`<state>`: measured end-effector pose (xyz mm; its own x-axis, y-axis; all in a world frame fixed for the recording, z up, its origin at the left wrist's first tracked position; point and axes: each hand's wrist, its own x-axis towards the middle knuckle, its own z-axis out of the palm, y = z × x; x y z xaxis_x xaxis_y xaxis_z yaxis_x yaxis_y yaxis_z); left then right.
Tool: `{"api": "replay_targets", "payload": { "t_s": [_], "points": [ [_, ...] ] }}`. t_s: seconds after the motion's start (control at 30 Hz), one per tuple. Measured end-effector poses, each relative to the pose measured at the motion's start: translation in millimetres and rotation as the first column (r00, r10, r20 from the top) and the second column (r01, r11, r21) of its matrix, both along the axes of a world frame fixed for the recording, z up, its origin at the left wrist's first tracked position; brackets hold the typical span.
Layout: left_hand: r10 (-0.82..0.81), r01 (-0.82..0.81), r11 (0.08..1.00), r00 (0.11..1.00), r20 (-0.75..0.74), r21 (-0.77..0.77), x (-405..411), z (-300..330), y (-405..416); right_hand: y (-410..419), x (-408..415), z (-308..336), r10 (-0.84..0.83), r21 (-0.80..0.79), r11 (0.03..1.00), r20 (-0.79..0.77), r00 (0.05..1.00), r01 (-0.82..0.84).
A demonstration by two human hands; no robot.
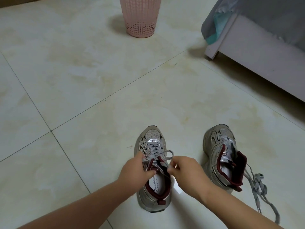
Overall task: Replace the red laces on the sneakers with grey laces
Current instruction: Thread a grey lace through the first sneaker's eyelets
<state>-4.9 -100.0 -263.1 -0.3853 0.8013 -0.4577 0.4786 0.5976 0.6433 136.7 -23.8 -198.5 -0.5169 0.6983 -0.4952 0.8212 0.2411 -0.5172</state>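
We judge the left shoe (152,164) nearly relaced: our left hand (134,171) and right hand (184,170) pinch its grey lace (162,154) ends. At three o'clock, the right shoe (221,156) stands unlaced, spare lace (260,187) beside it.

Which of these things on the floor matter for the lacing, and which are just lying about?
In use: left hand, right hand, laced sneaker, its grey lace, unlaced sneaker, loose grey lace.

Lying about: pink basket, white furniture.
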Motion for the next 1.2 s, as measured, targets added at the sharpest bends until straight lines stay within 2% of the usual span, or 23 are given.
{"api": "replay_targets", "payload": {
  "t_s": [0.1, 0.2, 0.37, 0.5, 0.53, 0.57, 0.63, 0.7, 0.8, 0.9, 1.0, 1.07, 1.13, 1.2],
  "points": [
    [0.019, -0.019, 0.999, 1.000, 0.012, -0.029, -0.6, -1.9, 0.0, 1.4, 2.9, 13.8, -0.119, -0.117, 0.989, -0.239, 0.964, 0.093],
    [0.051, -0.050, 0.998, 0.998, 0.025, -0.047, -0.2, -3.3, 0.2, 2.5, 8.7, 24.2, -0.257, -0.241, 0.956, -0.411, 0.875, 0.168],
    [0.110, -0.107, 0.994, 0.989, 0.102, -0.036, 0.9, -5.8, -1.1, 7.9, 19.1, 44.9, -0.391, -0.352, 0.911, -0.577, 0.717, 0.214],
    [0.158, -0.148, 0.987, 0.966, 0.205, -0.066, 1.3, -4.4, -0.2, 6.9, 22.0, 52.1, -0.470, -0.528, 0.841, -0.599, 0.648, 0.122],
    [0.163, -0.151, 0.986, 0.964, 0.211, -0.073, 1.9, -4.4, 0.5, 5.4, 19.5, 50.7, -0.465, -0.529, 0.839, -0.573, 0.675, 0.128],
    [0.167, -0.154, 0.985, 0.964, 0.208, -0.078, 3.0, -4.6, 1.1, 4.5, 16.6, 47.6, -0.424, -0.463, 0.870, -0.526, 0.738, 0.170],
    [0.168, -0.157, 0.985, 0.968, 0.186, -0.077, 5.5, -5.3, 1.8, 5.3, 10.3, 36.9, -0.274, -0.172, 0.959, -0.364, 0.890, 0.225],
    [0.157, -0.149, 0.987, 0.974, 0.163, -0.059, 6.7, -5.7, 2.0, 4.1, 2.4, 24.9, -0.135, 0.027, 0.989, -0.188, 0.973, 0.143],
    [0.153, -0.148, 0.988, 0.975, 0.163, -0.040, 5.6, -4.0, 1.9, -4.0, -9.4, 1.2, 0.084, 0.228, 0.970, 0.014, 0.996, -0.085],
    [0.122, -0.121, 0.992, 0.983, 0.137, -0.017, 4.3, -4.1, 1.3, -5.9, -19.6, -13.8, 0.190, 0.349, 0.911, 0.117, 0.975, -0.220],
    [0.071, -0.072, 0.997, 0.995, 0.065, 0.027, 3.6, -4.3, 0.5, -5.4, -28.2, -22.1, 0.253, 0.405, 0.858, 0.205, 0.946, -0.317],
    [0.065, -0.066, 0.997, 0.997, 0.034, 0.047, 2.8, -4.6, 0.4, -6.1, -29.7, -24.2, 0.256, 0.401, 0.863, 0.177, 0.950, -0.307],
    [0.075, -0.077, 0.996, 0.997, 0.026, 0.044, 1.8, -4.3, 1.0, -5.3, -26.3, -21.3, 0.189, 0.291, 0.936, 0.056, 0.980, -0.197],
    [0.103, -0.104, 0.994, 0.993, 0.049, 0.025, 0.7, -5.4, 1.1, -1.9, -20.9, -12.5, 0.029, 0.052, 0.998, -0.106, 0.994, -0.023]
  ]
}}
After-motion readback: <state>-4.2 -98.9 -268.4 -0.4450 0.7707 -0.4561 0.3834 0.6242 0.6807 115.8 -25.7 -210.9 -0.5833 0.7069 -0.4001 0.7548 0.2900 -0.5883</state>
